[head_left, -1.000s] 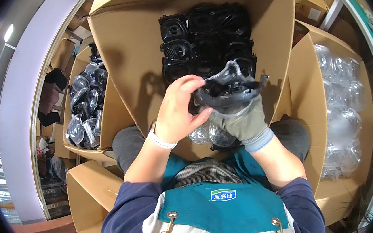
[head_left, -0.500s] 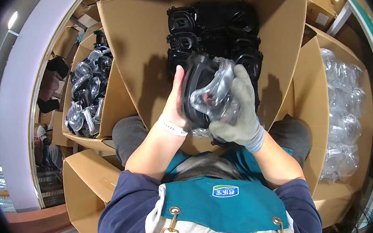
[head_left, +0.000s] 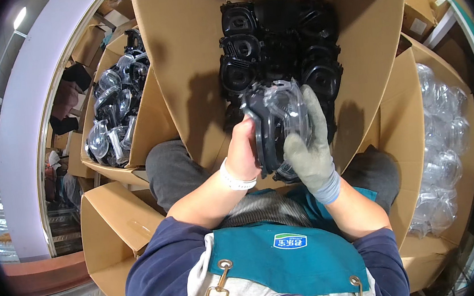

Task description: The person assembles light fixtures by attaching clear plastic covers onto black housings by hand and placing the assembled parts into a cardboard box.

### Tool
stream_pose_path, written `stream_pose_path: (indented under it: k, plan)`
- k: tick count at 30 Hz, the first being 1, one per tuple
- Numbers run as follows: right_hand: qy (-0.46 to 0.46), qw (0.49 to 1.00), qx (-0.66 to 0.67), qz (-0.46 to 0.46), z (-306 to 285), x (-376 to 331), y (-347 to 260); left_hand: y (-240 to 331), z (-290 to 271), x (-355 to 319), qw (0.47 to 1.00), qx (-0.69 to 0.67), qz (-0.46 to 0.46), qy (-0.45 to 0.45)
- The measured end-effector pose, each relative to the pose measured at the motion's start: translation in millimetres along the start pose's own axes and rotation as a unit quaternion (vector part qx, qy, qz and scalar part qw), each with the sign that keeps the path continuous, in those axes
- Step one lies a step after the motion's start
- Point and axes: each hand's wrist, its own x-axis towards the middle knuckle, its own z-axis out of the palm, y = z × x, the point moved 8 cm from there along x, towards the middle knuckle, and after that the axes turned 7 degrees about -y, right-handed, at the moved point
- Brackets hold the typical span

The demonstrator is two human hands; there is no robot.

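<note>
Between my two hands is a black plastic housing [head_left: 268, 136] with a clear, curved plastic cover [head_left: 292, 108] against its right side. My bare left hand [head_left: 243, 150], a white band at its wrist, grips the black side; its fingers are mostly hidden behind the part. My right hand [head_left: 312, 149], in a grey glove, is wrapped round the clear cover, thumb toward me. The part is held edge-on above the near side of a large open carton [head_left: 178, 68]. Stacked in that carton are rows of similar black housings [head_left: 239, 74].
On the left a carton [head_left: 147, 108] holds jumbled black and clear parts [head_left: 109, 109]. Clear covers [head_left: 437, 157] fill another carton [head_left: 398, 132] on the right. An open-flapped carton [head_left: 116, 222] stands at the lower left, by my leg [head_left: 174, 174].
The housing and cover have been turned from a tilted face-on view to nearly edge-on. Both hands have shifted slightly right and toward me with it.
</note>
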Motion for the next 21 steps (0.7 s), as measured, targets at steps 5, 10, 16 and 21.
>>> stream_pose_path:
  k: [5,10,16,21]
  plan:
    - [0.033,0.996,0.03,0.08,-7,-4,15,5,9,3,0.974,0.2,0.103,0.009]
    - [0.01,0.995,0.084,0.059,-5,-1,2,15,-2,7,0.929,0.354,0.088,0.067]
    - [-0.008,0.999,-0.003,0.047,-1,-7,6,16,-4,4,0.943,0.319,0.063,0.073]
    - [0.001,0.999,-0.03,0.042,3,-14,13,-3,0,8,0.97,0.223,0.064,0.076]
